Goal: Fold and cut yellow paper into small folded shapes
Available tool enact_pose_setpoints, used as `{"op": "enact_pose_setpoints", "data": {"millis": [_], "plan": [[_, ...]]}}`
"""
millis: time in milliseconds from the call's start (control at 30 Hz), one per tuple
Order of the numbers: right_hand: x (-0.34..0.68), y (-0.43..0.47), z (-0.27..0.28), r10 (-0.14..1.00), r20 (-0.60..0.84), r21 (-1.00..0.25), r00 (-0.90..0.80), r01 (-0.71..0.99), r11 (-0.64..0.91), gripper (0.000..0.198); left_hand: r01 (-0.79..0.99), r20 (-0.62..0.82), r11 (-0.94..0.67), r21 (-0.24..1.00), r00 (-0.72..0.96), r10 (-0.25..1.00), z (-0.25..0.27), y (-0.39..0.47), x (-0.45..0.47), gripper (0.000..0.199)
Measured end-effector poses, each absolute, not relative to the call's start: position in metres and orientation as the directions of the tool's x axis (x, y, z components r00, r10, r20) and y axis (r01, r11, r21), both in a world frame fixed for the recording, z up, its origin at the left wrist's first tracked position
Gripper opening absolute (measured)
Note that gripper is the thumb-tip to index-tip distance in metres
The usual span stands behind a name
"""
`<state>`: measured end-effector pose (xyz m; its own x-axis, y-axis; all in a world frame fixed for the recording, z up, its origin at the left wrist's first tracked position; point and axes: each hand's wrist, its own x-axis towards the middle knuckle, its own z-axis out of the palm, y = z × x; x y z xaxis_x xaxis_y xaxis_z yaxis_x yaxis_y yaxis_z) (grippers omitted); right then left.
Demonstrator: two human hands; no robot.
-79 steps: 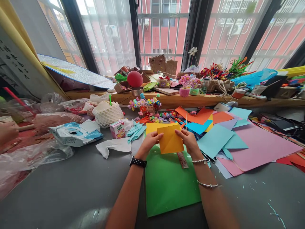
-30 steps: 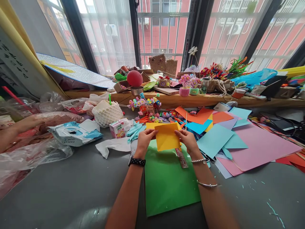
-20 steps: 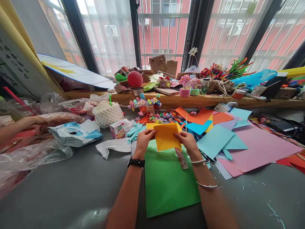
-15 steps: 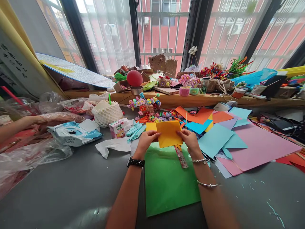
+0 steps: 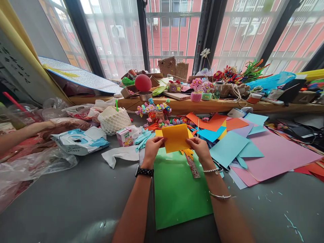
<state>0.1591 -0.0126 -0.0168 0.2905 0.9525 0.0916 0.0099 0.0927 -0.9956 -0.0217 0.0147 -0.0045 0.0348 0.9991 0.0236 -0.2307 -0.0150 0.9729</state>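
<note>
Between my two hands is a yellow piece of paper [image 5: 176, 138], held upright over the top of a green sheet [image 5: 181, 195]. My left hand [image 5: 152, 148] pinches its left edge between thumb and fingers. At its lower right edge, my right hand [image 5: 199, 147] pinches it the same way. Behind and just below it lie more yellow paper pieces, partly hidden. A patterned ruler-like strip [image 5: 192, 167] rests on the green sheet, close to my right hand.
Cyan paper [image 5: 229, 146] and a large pink sheet [image 5: 283, 152] spread to the right. Leftward are a wet-tissue pack [image 5: 80, 141], a small pink box [image 5: 124, 136], a netted white fruit [image 5: 114, 119] and another person's arm [image 5: 27, 133]. Pipe-cleaner flowers [image 5: 154, 109] stand behind.
The yellow paper has shifted slightly left and up in my hands, and its tilt has changed a little. The other person's arm has moved slightly right.
</note>
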Motion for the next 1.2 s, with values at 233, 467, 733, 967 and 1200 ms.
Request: {"op": "enact_pose_setpoints", "data": {"millis": [233,467,733,967,1200], "plan": [[0.161,-0.012,-0.017,0.976,0.066,-0.998,0.209,0.010,0.066,0.028,-0.240,0.036,-0.036,0.970,-0.004,0.999,-0.003,0.015,-0.024,0.025],[0.161,-0.008,-0.022,0.898,0.141,-0.981,0.416,-0.061,0.183,0.029,-0.007,-0.099,0.104,0.995,0.230,0.968,-0.002,0.011,-0.024,0.023],[0.165,-0.016,-0.011,0.972,0.167,-0.986,0.165,0.040,0.162,0.025,-0.046,-0.041,0.057,0.997,0.302,0.952,0.012,0.007,-0.035,0.041],[0.156,-0.024,-0.007,0.945,0.253,-0.847,-0.207,0.424,0.320,0.021,0.321,0.118,-0.247,0.915,0.372,0.921,0.011,0.003,-0.028,0.024],[0.153,-0.024,-0.004,0.948,0.268,-0.827,-0.171,0.464,0.318,0.019,0.408,0.155,-0.361,0.838,0.456,0.876,0.005,0.004,-0.024,0.024]]}}
